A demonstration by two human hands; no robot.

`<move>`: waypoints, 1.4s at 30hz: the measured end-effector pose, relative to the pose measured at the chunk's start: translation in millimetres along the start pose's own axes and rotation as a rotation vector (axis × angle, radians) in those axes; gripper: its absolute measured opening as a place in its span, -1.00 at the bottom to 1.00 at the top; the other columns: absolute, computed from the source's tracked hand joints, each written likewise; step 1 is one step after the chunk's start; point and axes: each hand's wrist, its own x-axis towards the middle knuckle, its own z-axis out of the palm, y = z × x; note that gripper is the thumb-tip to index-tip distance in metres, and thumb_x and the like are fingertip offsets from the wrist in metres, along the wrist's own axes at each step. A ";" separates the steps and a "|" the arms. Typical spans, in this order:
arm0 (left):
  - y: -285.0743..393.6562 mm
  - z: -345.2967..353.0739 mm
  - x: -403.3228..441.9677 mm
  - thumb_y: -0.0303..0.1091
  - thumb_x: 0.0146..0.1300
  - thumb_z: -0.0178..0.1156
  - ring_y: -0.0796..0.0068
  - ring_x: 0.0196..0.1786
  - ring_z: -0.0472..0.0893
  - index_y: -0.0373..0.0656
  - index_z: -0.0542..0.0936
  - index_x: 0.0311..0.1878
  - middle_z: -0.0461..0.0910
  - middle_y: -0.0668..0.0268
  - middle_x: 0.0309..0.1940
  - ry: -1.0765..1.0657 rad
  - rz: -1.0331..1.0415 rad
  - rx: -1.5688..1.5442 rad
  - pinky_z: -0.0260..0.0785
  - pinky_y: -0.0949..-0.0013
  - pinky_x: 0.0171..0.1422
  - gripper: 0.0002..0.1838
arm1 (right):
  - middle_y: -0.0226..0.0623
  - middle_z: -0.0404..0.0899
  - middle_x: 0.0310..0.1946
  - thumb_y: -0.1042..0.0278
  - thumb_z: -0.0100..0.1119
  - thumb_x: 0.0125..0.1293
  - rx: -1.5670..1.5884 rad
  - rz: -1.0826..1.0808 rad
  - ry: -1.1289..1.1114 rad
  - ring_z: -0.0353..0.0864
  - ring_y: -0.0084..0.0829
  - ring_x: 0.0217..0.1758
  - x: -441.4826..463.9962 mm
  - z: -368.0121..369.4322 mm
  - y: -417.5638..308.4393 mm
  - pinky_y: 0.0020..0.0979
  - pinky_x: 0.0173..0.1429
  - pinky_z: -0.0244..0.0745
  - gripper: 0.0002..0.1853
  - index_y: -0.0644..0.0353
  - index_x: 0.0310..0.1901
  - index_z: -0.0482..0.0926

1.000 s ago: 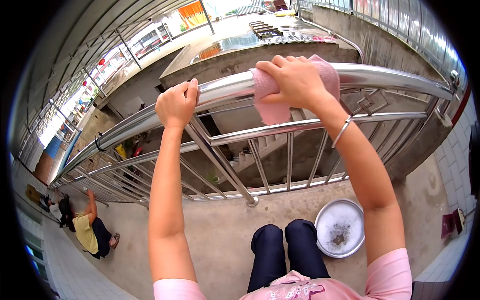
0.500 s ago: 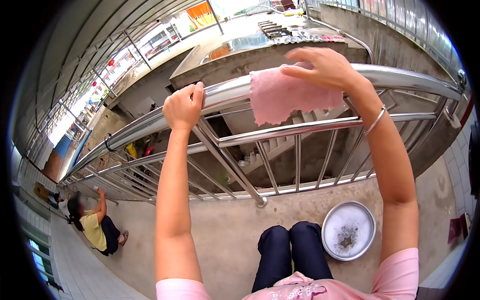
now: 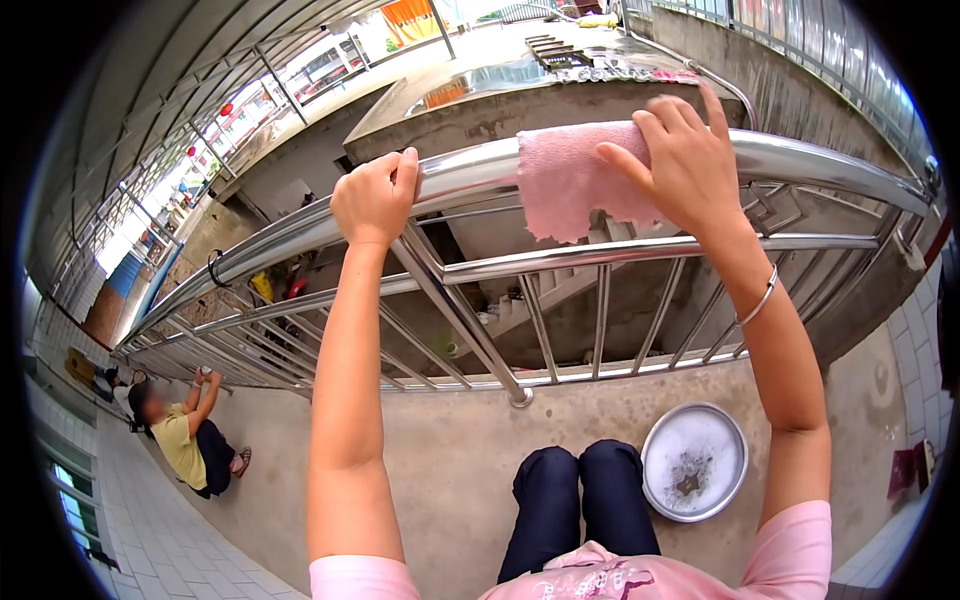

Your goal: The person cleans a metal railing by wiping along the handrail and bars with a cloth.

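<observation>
A pink cloth (image 3: 572, 185) with a ragged lower edge hangs folded over the steel handrail (image 3: 465, 172). My right hand (image 3: 690, 160) is at the cloth's right end, its fingers spread and blurred at the tips; whether the palm presses on the cloth I cannot tell. Further left, my left hand (image 3: 375, 200) is wrapped round the same handrail, thumb along the near side. On the floor to the right of my knees stands a round metal basin (image 3: 652, 450) with white suds and dark specks in it.
Below the handrail run a lower steel rail (image 3: 560, 262) and upright bars, with a drop and stairs beyond. A person (image 3: 185, 440) in a yellow top squats by the railing at the left. A tiled wall (image 3: 915, 335) rises at the right.
My right hand has shifted right along the rail and its fingers have spread upward. The cloth appears slightly further right. My left hand keeps its grip. The squatting person has raised both hands.
</observation>
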 end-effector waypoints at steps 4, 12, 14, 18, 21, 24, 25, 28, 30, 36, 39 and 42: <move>1.6 -1.7 -0.3 0.07 0.32 -0.05 0.08 -0.46 0.60 0.05 0.64 -0.60 0.61 0.24 -0.59 -0.010 -0.008 -0.016 0.41 0.13 -0.34 -0.51 | -0.30 0.59 -0.12 -0.29 0.08 0.26 0.207 -0.224 -0.006 0.50 -0.34 0.15 25.6 -7.7 -24.6 -0.17 0.55 -0.05 -0.42 0.12 -0.04 0.60; 2.6 -2.8 0.4 0.05 0.33 -0.05 0.12 -0.46 0.59 0.03 0.62 -0.63 0.60 0.24 -0.61 0.037 0.039 -0.030 0.39 0.15 -0.31 -0.51 | -0.20 0.66 -0.24 -0.38 0.00 0.26 0.396 -0.040 -0.453 0.69 -0.15 -0.16 47.3 23.4 -48.5 -0.18 -0.10 0.54 -0.37 0.08 -0.04 0.60; 2.8 -3.7 -1.6 0.05 0.33 -0.05 0.13 -0.47 0.59 0.03 0.62 -0.63 0.60 0.24 -0.61 0.025 0.042 -0.020 0.39 0.15 -0.30 -0.50 | -0.19 0.66 -0.25 -0.38 -0.01 0.27 0.405 -0.050 -0.473 0.69 -0.15 -0.18 50.3 25.1 -49.8 -0.18 -0.11 0.55 -0.38 0.08 -0.06 0.61; 2.0 -2.1 -0.5 0.06 0.33 -0.05 0.12 -0.47 0.59 0.03 0.62 -0.63 0.60 0.24 -0.61 0.014 0.017 -0.020 0.39 0.14 -0.30 -0.50 | -0.23 0.65 -0.22 -0.29 0.08 0.25 0.361 -0.081 -0.422 0.65 -0.14 -0.15 43.2 25.8 -49.0 -0.18 -0.06 0.51 -0.45 0.03 -0.01 0.58; -0.3 -0.9 -4.8 0.07 0.32 -0.04 0.10 -0.47 0.59 0.03 0.63 -0.62 0.60 0.23 -0.61 -0.004 0.019 -0.042 0.40 0.15 -0.29 -0.50 | -0.24 0.64 -0.20 -0.26 0.17 0.19 0.415 -0.143 -0.329 0.65 -0.16 -0.13 40.1 22.9 -44.5 -0.17 -0.06 0.51 -0.44 0.01 0.03 0.57; -0.8 3.7 -1.6 0.07 0.31 -0.02 0.09 -0.47 0.59 0.02 0.63 -0.62 0.60 0.21 -0.62 0.065 0.017 -0.051 0.41 0.15 -0.29 -0.51 | -0.26 0.63 -0.19 -0.23 0.22 0.16 0.383 -0.132 -0.374 0.64 -0.16 -0.11 39.3 18.8 -46.9 -0.18 -0.04 0.51 -0.43 0.00 0.07 0.55; -0.1 3.2 -0.4 0.04 0.31 -0.01 0.11 -0.47 0.59 0.00 0.62 -0.63 0.59 0.21 -0.62 0.064 0.018 -0.047 0.40 0.16 -0.29 -0.51 | -0.27 0.63 -0.19 -0.26 0.22 0.15 0.426 -0.111 -0.369 0.64 -0.14 -0.12 39.2 18.4 -46.4 -0.19 -0.02 0.50 -0.40 -0.02 0.10 0.54; -0.5 -1.1 -0.3 0.03 0.32 -0.01 0.14 -0.47 0.59 -0.01 0.62 -0.64 0.59 0.21 -0.63 0.038 0.053 -0.076 0.40 0.17 -0.29 -0.51 | -0.27 0.64 -0.17 -0.30 0.22 0.12 0.540 -0.003 -0.370 0.64 -0.12 -0.11 41.9 18.9 -46.7 -0.19 0.00 0.50 -0.37 -0.03 0.10 0.54; -1.1 0.6 -1.8 0.03 0.32 -0.01 0.15 -0.47 0.59 -0.02 0.61 -0.64 0.59 0.22 -0.63 0.051 0.058 -0.071 0.39 0.18 -0.29 -0.51 | -0.26 0.64 -0.15 -0.32 0.22 0.11 0.582 0.057 -0.401 0.64 -0.12 -0.10 43.6 20.1 -46.4 -0.19 0.01 0.49 -0.36 -0.04 0.10 0.55; -1.4 1.0 -2.0 0.10 0.35 -0.09 0.13 -0.49 0.56 0.07 0.61 -0.64 0.56 0.31 -0.67 0.059 0.054 -0.052 0.36 0.16 -0.35 -0.47 | -0.25 0.65 -0.10 -0.32 0.23 0.07 0.432 -0.073 -0.414 0.63 -0.16 -0.03 40.6 18.2 -46.3 -0.21 0.08 0.47 -0.34 -0.03 0.10 0.55; -1.6 1.5 -2.0 0.09 0.35 -0.08 0.13 -0.49 0.57 0.07 0.61 -0.64 0.56 0.31 -0.66 0.080 0.066 -0.045 0.36 0.16 -0.35 -0.48 | -0.26 0.64 -0.09 -0.31 0.23 0.05 0.431 -0.052 -0.426 0.62 -0.18 -0.01 41.4 17.5 -48.1 -0.22 0.10 0.46 -0.34 -0.02 0.09 0.57; -0.5 1.0 -2.2 0.02 0.32 -0.02 0.15 -0.47 0.58 -0.02 0.60 -0.65 0.58 0.23 -0.63 0.086 0.079 -0.056 0.39 0.17 -0.28 -0.51 | -0.27 0.64 -0.09 -0.36 0.20 0.03 0.447 -0.027 -0.431 0.63 -0.18 -0.01 42.5 17.5 -48.3 -0.23 0.11 0.47 -0.31 -0.01 0.08 0.60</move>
